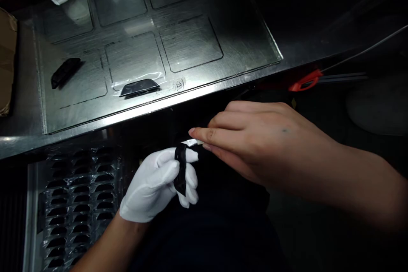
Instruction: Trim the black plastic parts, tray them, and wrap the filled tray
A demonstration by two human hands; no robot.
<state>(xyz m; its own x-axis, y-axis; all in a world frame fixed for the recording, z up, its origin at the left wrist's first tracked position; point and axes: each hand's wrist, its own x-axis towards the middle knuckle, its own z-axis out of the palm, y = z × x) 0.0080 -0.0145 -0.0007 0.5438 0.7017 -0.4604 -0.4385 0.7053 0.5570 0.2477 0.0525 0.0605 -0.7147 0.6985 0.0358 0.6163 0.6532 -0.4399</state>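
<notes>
The person's white-gloved left hand (pixel 154 185) clamps a narrow black part (pixel 180 172) between thumb and fingers, just below the near edge of a metal table (pixel 191 89). The bare right hand (pixel 255 140) pinches a small whitish piece (pixel 191 142) at the part's upper end; whether the 2 touch is hard to tell. On the table lie 1 black piece (pixel 140 87) near the edge and a second black piece (pixel 65 72) farther left. Rows of plastic-covered dark pieces (pixel 81 208) sit at lower left, beside the left forearm.
</notes>
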